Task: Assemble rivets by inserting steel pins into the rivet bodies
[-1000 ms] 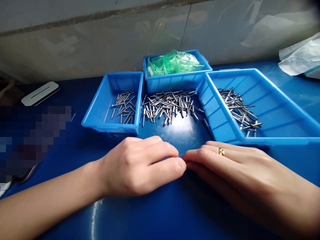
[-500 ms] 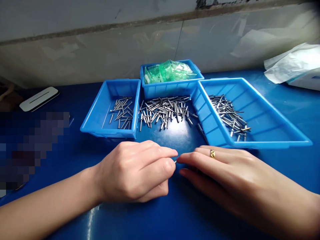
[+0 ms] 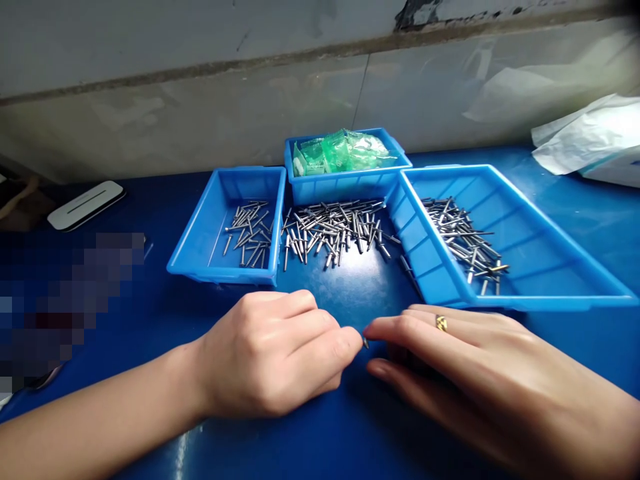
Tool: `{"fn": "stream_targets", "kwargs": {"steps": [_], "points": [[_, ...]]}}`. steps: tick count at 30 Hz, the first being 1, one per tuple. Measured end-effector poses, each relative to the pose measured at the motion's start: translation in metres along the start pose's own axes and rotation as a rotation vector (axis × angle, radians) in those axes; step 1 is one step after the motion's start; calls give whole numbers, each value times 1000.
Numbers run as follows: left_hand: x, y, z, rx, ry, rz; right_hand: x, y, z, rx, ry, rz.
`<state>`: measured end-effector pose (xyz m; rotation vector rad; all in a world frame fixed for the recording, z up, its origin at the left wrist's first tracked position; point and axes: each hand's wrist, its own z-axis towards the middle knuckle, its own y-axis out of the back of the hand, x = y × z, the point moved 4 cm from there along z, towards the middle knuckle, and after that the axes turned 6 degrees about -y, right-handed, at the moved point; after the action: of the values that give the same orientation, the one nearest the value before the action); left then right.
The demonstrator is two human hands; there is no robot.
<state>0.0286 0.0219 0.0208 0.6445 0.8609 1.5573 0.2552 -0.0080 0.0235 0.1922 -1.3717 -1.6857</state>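
My left hand (image 3: 283,353) is closed, thumb side toward the right. From its fingertips pokes the tip of a small metal pin-like piece (image 3: 365,343); the rest is hidden, so I cannot tell whether it is a screw or a rivet. The index fingertip of my right hand (image 3: 465,373), which wears a gold ring, touches or nearly touches that tip. Its thumb stays apart below. Beyond the hands, a pile of blind rivets (image 3: 340,227) lies on the blue table (image 3: 320,440).
A left blue bin (image 3: 195,233) contains screws (image 3: 250,233); a right blue bin (image 3: 545,260) contains rivets (image 3: 465,240). Behind stands another blue bin (image 3: 345,183) with green plastic bags (image 3: 335,152). A white flat device (image 3: 87,203) sits far left, white wrapping (image 3: 595,140) far right.
The view has shifted slightly, so everything sits a little lower and further right. My left fingers have curled in more, and the metal tip now points downward between the hands.
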Motion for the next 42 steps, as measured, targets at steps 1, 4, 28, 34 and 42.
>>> {"fn": "stream_targets", "kwargs": {"steps": [1, 4, 28, 34, 42], "points": [[0, 1, 0, 0, -15, 2, 0, 0, 0, 2, -3, 5], [-1, 2, 0, -1, -37, 1, 0, -2, -1, 21, -4, 8], [1, 0, -2, 15, 22, -15, -4, -1, -7, 25, -42, -24], [5, -4, 0, 23, 24, -41, 3, -2, -4, 53, -66, 9], [4, 5, -1, -28, 103, 24, -2, 1, -3, 13, -8, -17]]}}
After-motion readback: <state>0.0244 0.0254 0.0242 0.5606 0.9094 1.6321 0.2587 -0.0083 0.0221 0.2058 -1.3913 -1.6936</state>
